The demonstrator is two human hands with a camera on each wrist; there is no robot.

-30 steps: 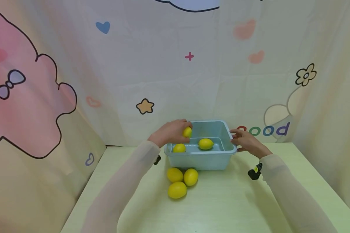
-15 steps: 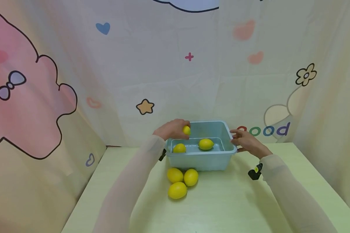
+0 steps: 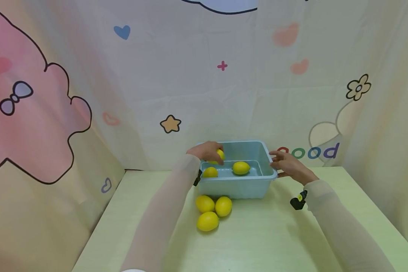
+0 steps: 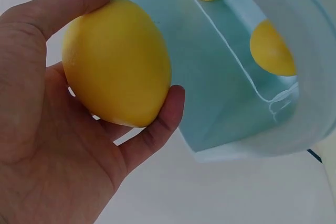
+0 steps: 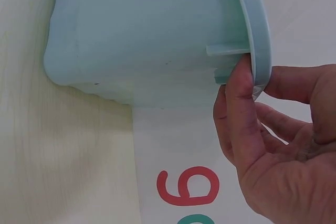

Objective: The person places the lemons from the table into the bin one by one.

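Observation:
My left hand [image 3: 209, 152] holds a yellow lemon [image 4: 118, 64] over the left part of a light blue plastic bin [image 3: 236, 188]. In the left wrist view the thumb lies on one side of the fruit and the fingers curl round the other. Two more lemons lie inside the bin: one lemon [image 3: 241, 168] near the middle, another lemon [image 3: 210, 172] at the near left. At the bin's right end my right hand [image 3: 290, 166] pinches the rim [image 5: 261, 40], thumb on one side and fingers tucked under the lip.
Three lemons [image 3: 208, 221] sit close together on the pale table [image 3: 258, 234], just in front of the bin. Behind the bin hangs a printed curtain [image 3: 197, 94], and curtains also flank both sides.
My left hand, with the lemon in it, has drawn back slightly, then shifted a little right and lower over the bin. The right hand stays at the rim.

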